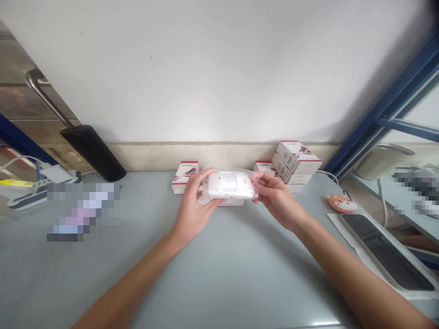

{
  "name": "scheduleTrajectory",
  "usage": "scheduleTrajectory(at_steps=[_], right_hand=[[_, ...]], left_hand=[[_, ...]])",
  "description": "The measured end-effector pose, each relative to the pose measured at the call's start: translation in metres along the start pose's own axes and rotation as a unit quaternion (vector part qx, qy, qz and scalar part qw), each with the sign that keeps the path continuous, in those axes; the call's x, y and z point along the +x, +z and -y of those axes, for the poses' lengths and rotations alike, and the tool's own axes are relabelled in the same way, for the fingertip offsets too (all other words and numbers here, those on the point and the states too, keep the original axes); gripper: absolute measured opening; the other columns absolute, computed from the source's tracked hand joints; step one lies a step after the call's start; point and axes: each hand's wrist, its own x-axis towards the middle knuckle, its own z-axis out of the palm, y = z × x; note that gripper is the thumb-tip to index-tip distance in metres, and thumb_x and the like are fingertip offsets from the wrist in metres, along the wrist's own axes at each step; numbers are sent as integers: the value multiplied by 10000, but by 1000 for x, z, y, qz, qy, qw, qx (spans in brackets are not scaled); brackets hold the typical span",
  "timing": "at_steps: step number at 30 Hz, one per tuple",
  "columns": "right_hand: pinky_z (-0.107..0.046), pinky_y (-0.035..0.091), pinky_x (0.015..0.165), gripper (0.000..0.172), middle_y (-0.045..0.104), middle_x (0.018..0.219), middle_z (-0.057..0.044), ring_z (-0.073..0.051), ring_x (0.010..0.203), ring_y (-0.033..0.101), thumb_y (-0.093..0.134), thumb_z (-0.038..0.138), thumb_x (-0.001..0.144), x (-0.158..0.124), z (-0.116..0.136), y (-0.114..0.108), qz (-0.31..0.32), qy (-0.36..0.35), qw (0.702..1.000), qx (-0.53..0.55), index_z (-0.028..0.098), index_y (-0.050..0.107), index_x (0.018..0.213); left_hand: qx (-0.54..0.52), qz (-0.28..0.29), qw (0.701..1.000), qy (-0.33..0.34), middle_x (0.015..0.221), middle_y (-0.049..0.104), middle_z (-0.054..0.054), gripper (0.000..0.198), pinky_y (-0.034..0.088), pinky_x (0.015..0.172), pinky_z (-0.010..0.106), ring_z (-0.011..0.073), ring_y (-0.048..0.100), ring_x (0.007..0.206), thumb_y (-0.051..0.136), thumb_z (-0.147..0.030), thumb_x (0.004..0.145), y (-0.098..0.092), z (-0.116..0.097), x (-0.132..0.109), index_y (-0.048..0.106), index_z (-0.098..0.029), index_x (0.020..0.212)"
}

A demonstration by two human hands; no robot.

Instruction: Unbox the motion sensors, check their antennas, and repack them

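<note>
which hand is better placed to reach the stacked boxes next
Probably the right hand: it holds the bagged white device at the end nearer the stacked boxes, while the left hand holds the other end.

The device is coloured white; the stacked boxes are printed red on white; the table is tinted blue-grey.

A white wall with a few dark specks rises at twelve o'clock, softly lit at its middle, with a cream band along its foot. A grey table spreads across six o'clock; a brown lined wall shows at ten. Blue bars slope at two o'clock, before a second table at three.
</note>
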Motion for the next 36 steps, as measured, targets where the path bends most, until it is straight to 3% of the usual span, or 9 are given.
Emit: scheduleTrajectory(at_steps=[4, 7, 14, 21, 26, 28, 31, 34, 36], right_hand=[[-319, 458, 673, 305, 610, 832, 9, -137, 669, 540, 802, 473, 866, 2, -4, 0, -53, -70, 993, -76, 219, 636, 901], [-321, 456, 655, 323, 622, 812, 8, -144, 657, 547, 782, 504, 887, 1, -4, 4, -52, -115, 986, -109, 228, 614, 899], [-315, 457, 646, 407, 585, 748, 1, -161, 673, 530, 662, 625, 950, -4, -2, 12, -44, -139, 969, -200, 226, 603, 901], [-302, 442, 663, 390, 581, 786, -1, -156, 705, 524, 629, 608, 973, 1, -9, 7, -40, -135, 968, -209, 221, 612, 922], [-295, 415, 642, 387, 569, 727, 21, -145, 658, 486, 676, 605, 929, 4, -14, 11, -49, -97, 982, -157, 222, 620, 926], [-290, 393, 639, 376, 553, 683, 34, -142, 645, 474, 685, 589, 923, 3, -16, 13, -52, -71, 986, -142, 218, 628, 937], [-290, 376, 654, 357, 531, 657, 47, -136, 639, 464, 677, 566, 930, 0, -17, 16, -62, -57, 989, -121, 212, 629, 948], [-294, 380, 651, 338, 542, 690, 40, -137, 642, 465, 660, 555, 951, -3, -18, 19, -83, -91, 986, -110, 222, 607, 930], [-299, 400, 653, 308, 572, 748, 21, -144, 670, 488, 647, 528, 978, -5, -20, 22, -92, -134, 979, -121, 232, 594, 915]], left_hand=[[147, -20, 986, 80, 1366, 604, 110, 527, 520, 1083, 453, 347, 565, 1346, 928, -536, 714, -10, 6, 5, 675, -272, 1094], [141, 42, 989, 12, 1103, 722, 70, 566, 567, 907, 390, 300, 685, 1089, 892, -567, 748, -14, 4, 3, 644, -268, 1159], [-67, 123, 980, -144, 1018, 731, 50, 595, 488, 504, 242, 153, 651, 640, 670, -656, 924, -11, -12, -2, 615, -260, 1365], [-340, 244, 858, -298, 454, 545, -84, 670, 429, 518, 257, 111, 450, 320, 419, -624, 1060, -17, -15, 4, 338, -319, 1651], [-489, 257, 783, -286, 649, 715, 2, 608, 448, 607, 279, 118, 557, 425, 607, -452, 975, -19, -17, 3, 516, -253, 1543], [-488, 240, 792, -278, 718, 722, -10, 522, 435, 633, 268, 78, 518, 452, 737, -326, 878, -19, -19, 2, 646, -242, 1385], [-370, 217, 864, -263, 610, 634, -40, 186, 344, 573, 260, 42, 381, 413, 772, -348, 907, -16, -22, 1, 742, -179, 978], [-216, 196, 924, -248, 472, 480, -39, 571, 260, 523, 283, 61, 315, 411, 686, -615, 941, -11, -24, 0, 582, -176, 590], [-176, 179, 928, -276, 428, 388, -34, 729, 240, 515, 291, 79, 291, 431, 552, -757, 948, -9, -23, 0, 446, -204, 484]])
